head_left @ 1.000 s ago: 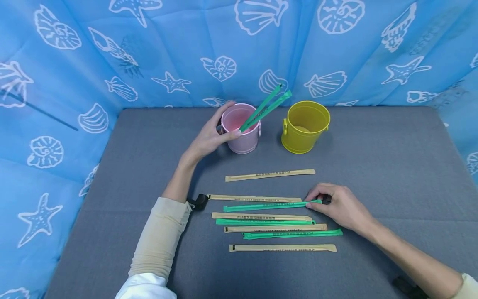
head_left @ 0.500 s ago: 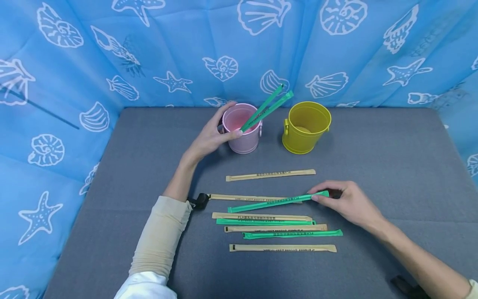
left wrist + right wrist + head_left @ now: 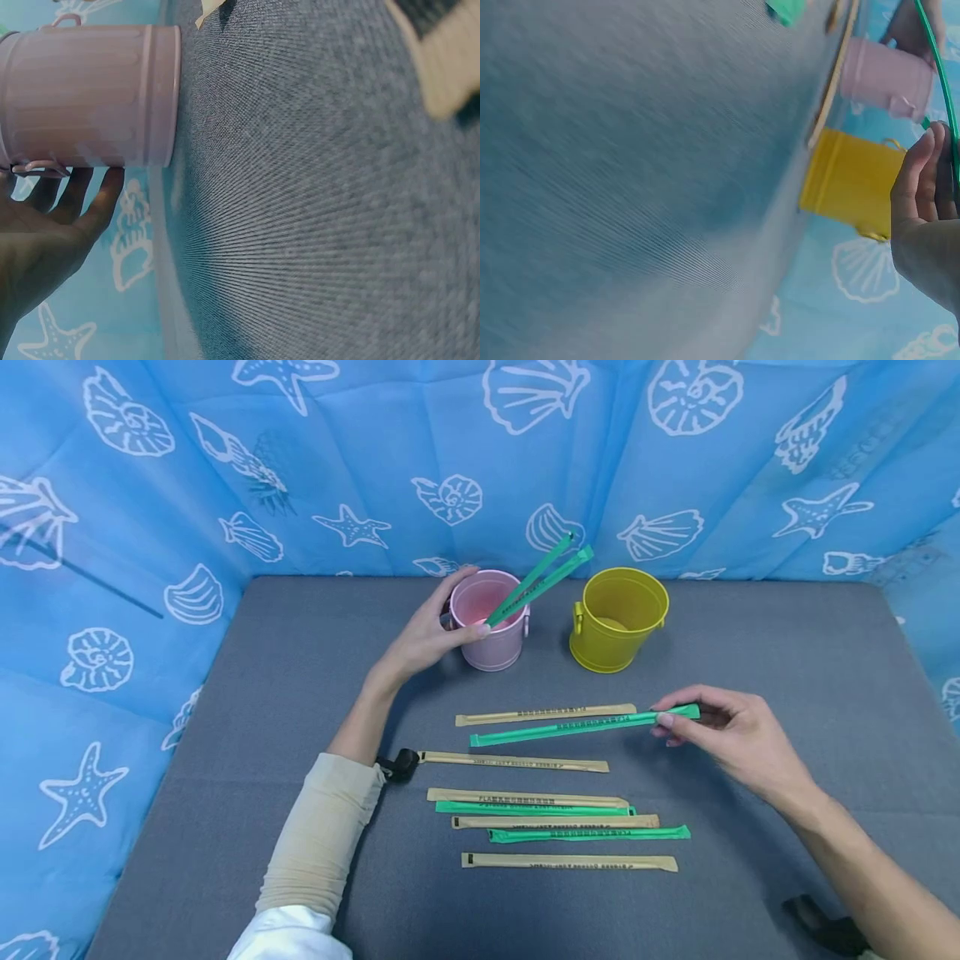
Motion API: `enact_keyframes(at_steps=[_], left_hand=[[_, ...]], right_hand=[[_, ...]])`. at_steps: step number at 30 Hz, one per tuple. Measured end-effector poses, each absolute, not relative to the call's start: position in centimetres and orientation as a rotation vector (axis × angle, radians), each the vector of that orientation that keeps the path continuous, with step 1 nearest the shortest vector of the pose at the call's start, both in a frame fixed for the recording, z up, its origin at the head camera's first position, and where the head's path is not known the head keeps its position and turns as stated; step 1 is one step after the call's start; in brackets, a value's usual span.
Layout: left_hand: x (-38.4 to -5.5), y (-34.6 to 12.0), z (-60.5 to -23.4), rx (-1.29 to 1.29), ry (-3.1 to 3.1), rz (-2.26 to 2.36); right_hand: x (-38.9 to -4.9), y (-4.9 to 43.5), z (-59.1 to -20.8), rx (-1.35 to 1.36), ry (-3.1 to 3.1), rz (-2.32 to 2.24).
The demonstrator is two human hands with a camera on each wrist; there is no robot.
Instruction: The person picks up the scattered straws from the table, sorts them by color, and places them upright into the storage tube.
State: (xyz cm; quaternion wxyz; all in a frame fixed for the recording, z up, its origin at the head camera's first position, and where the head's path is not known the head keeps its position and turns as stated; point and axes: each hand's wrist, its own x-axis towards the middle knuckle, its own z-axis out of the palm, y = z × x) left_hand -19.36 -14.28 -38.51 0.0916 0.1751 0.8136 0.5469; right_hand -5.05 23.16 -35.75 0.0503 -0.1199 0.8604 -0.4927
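Note:
My left hand (image 3: 423, 633) holds the small pink bucket (image 3: 491, 652) by its side, thumb at the front rim beside two green wrapped straws (image 3: 553, 577) leaning out of it. In the left wrist view the fingers (image 3: 101, 202) lie against the bucket's wall, under a small handle. My right hand (image 3: 738, 739) pinches one end of another green wrapped straw (image 3: 555, 728), which points left over the table. This straw (image 3: 939, 56) also runs past the fingers in the right wrist view. Beyond the right hand stands a yellow bucket (image 3: 609, 650).
A beige wrapped straw (image 3: 540, 716) lies just behind the held one. Several more beige straws (image 3: 570, 862) and two green straws (image 3: 592, 834) lie in rows nearer the front of the grey table (image 3: 300, 635). A blue shell-print curtain (image 3: 360, 460) hangs behind.
My right hand has picked the green straw up from the rows and carried it away from me and to the right. The left hand stays at the pink bucket.

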Motion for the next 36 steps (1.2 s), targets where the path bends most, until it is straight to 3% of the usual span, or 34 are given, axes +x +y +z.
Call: enact_keyframes(at_steps=[10,19,36], left_hand=[[-19.5,-14.6,-38.5,0.512,2.433,1.611],[-17.4,-13.9,-34.9,0.493,2.391,1.614],[-19.6,-14.2,-38.9,0.543,2.357,1.677]], right_hand=[[-6.2,23.4,-33.5,-0.37,2.753,-1.612],[-7.6,23.4,-31.5,-0.399,2.822,-1.719],[-11.5,22.6,-27.9,-0.313,2.879,-1.823]])
